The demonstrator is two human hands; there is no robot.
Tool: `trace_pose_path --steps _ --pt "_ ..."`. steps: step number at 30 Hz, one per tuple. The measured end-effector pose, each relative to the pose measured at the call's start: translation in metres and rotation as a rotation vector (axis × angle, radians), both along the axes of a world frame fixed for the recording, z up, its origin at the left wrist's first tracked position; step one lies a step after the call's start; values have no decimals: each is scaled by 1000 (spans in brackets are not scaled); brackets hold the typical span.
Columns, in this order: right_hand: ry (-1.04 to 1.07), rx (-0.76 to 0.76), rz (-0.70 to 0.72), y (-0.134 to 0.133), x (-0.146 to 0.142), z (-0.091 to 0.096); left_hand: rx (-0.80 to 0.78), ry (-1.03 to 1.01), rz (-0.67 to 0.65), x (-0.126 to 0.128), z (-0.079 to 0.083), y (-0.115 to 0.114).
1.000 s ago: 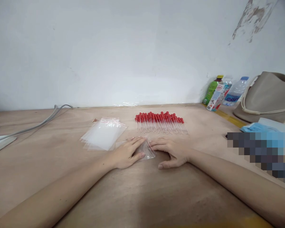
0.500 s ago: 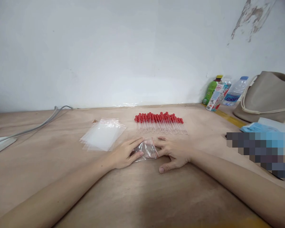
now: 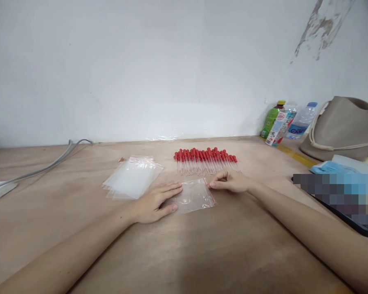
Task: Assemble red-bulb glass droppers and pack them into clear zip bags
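Note:
A clear zip-lock bag with a red line along its mouth lies flat on the table in front of me, the mouth facing right. My left hand rests on the bag's left end, fingers stretched out and thumb apart. At the upper right corner, by the red line, my right hand pinches the bag's edge between thumb and bent fingers. Just beyond the bag, a row of droppers with red bulbs and clear stems points toward me. A fanned stack of similar clear bags lies beyond my left hand.
Grey cables run along the table at the left. At the back right stand a green bottle, other bottles and a beige bag. A blue packet lies nearer, beside a blurred-out patch. A white wall closes off the back.
The bag now lies flatter and more spread out. My right hand has moved up and right, from spread fingers to a pinch at the bag's mouth. My left hand has shifted slightly left.

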State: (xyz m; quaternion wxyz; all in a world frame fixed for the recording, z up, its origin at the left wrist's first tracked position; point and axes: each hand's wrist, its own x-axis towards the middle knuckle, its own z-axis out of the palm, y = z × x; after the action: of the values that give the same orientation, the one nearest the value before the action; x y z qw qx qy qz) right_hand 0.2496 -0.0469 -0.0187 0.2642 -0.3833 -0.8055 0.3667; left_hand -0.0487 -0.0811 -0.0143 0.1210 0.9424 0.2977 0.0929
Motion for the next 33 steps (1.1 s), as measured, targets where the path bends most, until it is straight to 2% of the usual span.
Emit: trace_pose_path --steps 3,6,9,12,16,20,23,27,28,30,33 --pt "-163 200 -235 21 -10 7 0 -6 36 1 -1 -2" --pt "-343 431 -584 48 -26 16 15 -31 75 2 -1 -5" --pt "-394 457 -696 74 -42 20 34 -41 92 2 -1 -7" --pt "-413 445 -745 90 -55 17 55 -46 94 1 0 -9" --pt "-371 414 -774 97 -63 11 55 -60 66 2 2 -10" --pt "-240 361 -823 101 -61 14 55 -73 60 2 2 -10" --pt "-102 321 -787 98 -51 21 49 -84 59 0 -1 -9" --pt "106 323 -750 74 -25 26 35 -107 66 0 -3 -7" --pt "257 316 -736 64 -18 24 27 -110 70 0 -3 -6" --pt "495 238 -717 44 -5 18 13 -116 78 0 -3 -6" --pt "647 53 -747 17 6 4 7 -119 86 0 -3 -6"
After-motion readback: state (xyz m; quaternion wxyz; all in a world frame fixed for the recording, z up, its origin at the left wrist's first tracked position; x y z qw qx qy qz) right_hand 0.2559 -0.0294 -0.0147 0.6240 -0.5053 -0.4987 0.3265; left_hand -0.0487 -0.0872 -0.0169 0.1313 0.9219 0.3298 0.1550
